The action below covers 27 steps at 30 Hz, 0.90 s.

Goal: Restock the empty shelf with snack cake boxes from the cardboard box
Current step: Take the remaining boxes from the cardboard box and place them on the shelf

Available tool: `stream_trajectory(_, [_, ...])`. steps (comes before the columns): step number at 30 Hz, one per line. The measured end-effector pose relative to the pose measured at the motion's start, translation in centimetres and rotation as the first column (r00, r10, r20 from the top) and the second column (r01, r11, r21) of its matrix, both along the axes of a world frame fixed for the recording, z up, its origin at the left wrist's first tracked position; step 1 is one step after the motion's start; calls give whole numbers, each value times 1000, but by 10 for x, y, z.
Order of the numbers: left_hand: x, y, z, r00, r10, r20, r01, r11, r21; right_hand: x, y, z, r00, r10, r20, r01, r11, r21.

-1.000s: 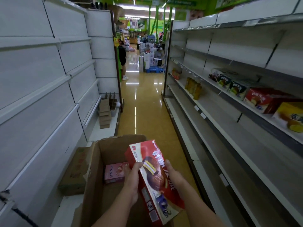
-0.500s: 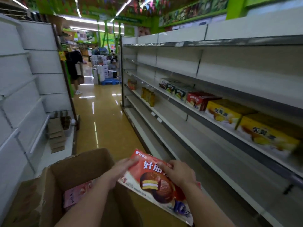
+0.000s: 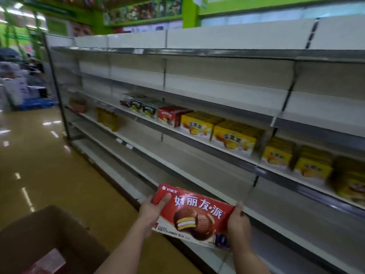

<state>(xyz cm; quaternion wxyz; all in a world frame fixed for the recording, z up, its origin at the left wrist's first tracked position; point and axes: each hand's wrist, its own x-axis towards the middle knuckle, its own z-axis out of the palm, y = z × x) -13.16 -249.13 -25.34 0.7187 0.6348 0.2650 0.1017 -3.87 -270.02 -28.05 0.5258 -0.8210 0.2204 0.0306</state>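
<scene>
I hold a flat red snack cake box (image 3: 194,213) with a chocolate pie picture in front of the lower shelves. My left hand (image 3: 153,209) grips its left end, thumb on the front face. My right hand (image 3: 238,222) grips its right end. The open cardboard box (image 3: 35,236) sits at the bottom left, with a pink box (image 3: 48,263) inside. The shelf unit (image 3: 197,139) on the right carries a row of dark, red (image 3: 171,115) and yellow boxes (image 3: 233,138) on one middle shelf; the shelves below and above it are bare.
The shiny brown aisle floor (image 3: 39,155) runs away to the left. Stacked goods on a blue pallet (image 3: 29,103) stand at the aisle's far end. Yellow bottles (image 3: 107,117) and a reddish item (image 3: 78,104) sit at the shelf unit's far end.
The view has swung right toward the shelf unit. Both hands have lifted the red box out of the carton, turned it level and carried it right, to the lower shelves.
</scene>
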Motion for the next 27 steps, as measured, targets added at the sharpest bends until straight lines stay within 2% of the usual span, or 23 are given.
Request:
stream_trajectory(4, [26, -50, 6, 993, -114, 28, 112, 990, 80, -6, -50, 8, 973, -200, 115, 190, 978, 91])
stream_trajectory(9, [52, -123, 15, 935, -332, 121, 324, 943, 77, -22, -129, 29, 918, -291, 271, 233, 946, 227])
stream_trajectory(12, [64, -169, 17, 893, -427, 142, 422, 904, 64, -30, -175, 34, 883, -362, 300, 286, 920, 269])
stream_trajectory(17, [81, -244, 17, 843, -528, 104, 522, 849, 84, -36, -250, 29, 799, -501, 332, 463, 866, 191])
stream_trajectory(21, [95, -304, 12, 818, -571, 71, 557, 816, 153, -53, -307, 35, 783, -531, 324, 544, 837, 56])
stream_trajectory(27, [98, -403, 24, 785, -618, 39, 601, 775, 197, -66, -402, 58, 775, -530, 344, 525, 843, 114])
